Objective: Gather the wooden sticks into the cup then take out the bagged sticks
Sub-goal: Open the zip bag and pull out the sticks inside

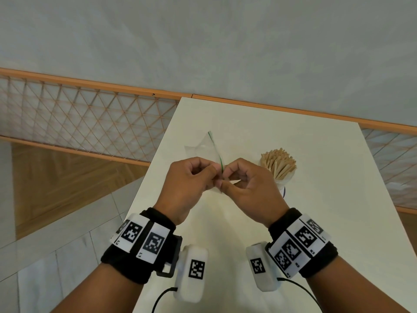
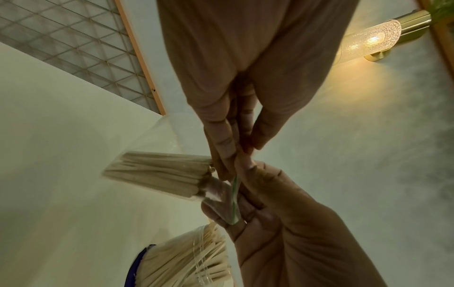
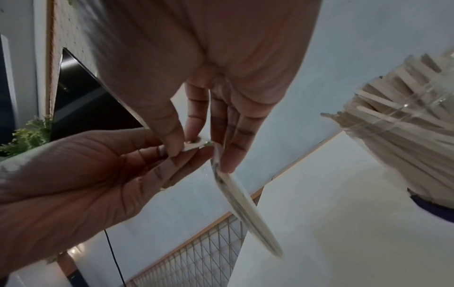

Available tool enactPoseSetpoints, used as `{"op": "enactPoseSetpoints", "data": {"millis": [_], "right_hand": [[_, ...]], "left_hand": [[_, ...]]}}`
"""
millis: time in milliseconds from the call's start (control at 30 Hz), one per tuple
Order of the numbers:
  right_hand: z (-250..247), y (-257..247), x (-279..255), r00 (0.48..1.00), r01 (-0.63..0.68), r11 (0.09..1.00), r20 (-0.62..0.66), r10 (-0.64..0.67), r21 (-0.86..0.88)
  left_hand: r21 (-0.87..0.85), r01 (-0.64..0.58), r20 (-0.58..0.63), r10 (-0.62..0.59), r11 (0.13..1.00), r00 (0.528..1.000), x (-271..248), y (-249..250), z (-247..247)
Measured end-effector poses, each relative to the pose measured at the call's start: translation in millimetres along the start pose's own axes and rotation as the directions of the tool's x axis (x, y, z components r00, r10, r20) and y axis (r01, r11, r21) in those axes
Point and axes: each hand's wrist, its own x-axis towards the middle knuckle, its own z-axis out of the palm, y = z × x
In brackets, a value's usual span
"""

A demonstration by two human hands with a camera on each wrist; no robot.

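both hands are raised above the white table (image 1: 316,168), meeting at the top edge of a clear plastic bag (image 1: 204,146); the left hand (image 1: 191,184) pinches the bag's top edge between thumb and curled fingers, and the right hand (image 1: 248,188) pinches the same edge from the other side, fingertips of the two hands almost touching; a thin green strip (image 1: 217,152) runs along the bag's mouth and disappears between the fingers; in the left wrist view the bag hangs off the fingers toward the table with a bundle of bagged sticks (image 2: 159,174) lying inside it, well clear of the mouth, the green strip (image 2: 235,198) showing beside the right hand's thumb; in the right wrist view the bag (image 3: 243,209) is seen edge-on, tilted down and away from the fingers (image 3: 228,136); just to the right of the right hand a clear cup (image 1: 281,185) stands on the table, packed with wooden sticks (image 1: 278,162) that fan out above its rim; a black band with square printed markers wraps each wrist (image 1: 144,245).
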Motion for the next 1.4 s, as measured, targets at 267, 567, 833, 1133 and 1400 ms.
{"op": "enactPoseSetpoints", "data": {"millis": [267, 567, 833, 1133, 1400], "right_hand": [[-6.0, -4.2, 4.8, 0.998, -0.049, 0.998, 0.032, 0.048, 0.043], [-20.2, 5.9, 9.5, 0.974, -0.122, 0.990, -0.199, 0.106, -0.068], [-25.8, -2.1, 9.0, 0.998, -0.046, 0.938, -0.061, 0.027, -0.344], [-25.4, -8.1, 3.5, 0.986, 0.101, 0.983, 0.146, -0.079, -0.154], [-30.4, -25.3, 6.4, 0.933, 0.349, 0.914, -0.009, -0.359, -0.206]], "left_hand": [[0.110, -0.065, 0.108, 0.053, 0.992, 0.993, 1.0, 2.1, -2.2], [0.279, -0.197, 0.099, 0.176, 0.940, 0.979, -5.1, 3.2, -11.6], [0.534, -0.379, 0.344, 0.215, 0.756, 0.914, -12.8, 8.9, -9.2], [0.757, -0.383, 0.401, 0.085, 0.530, 0.912, 6.1, 41.1, -34.7], [0.801, -0.397, 0.546, -0.274, 0.449, 0.791, 20.5, 16.3, -6.4]]}}
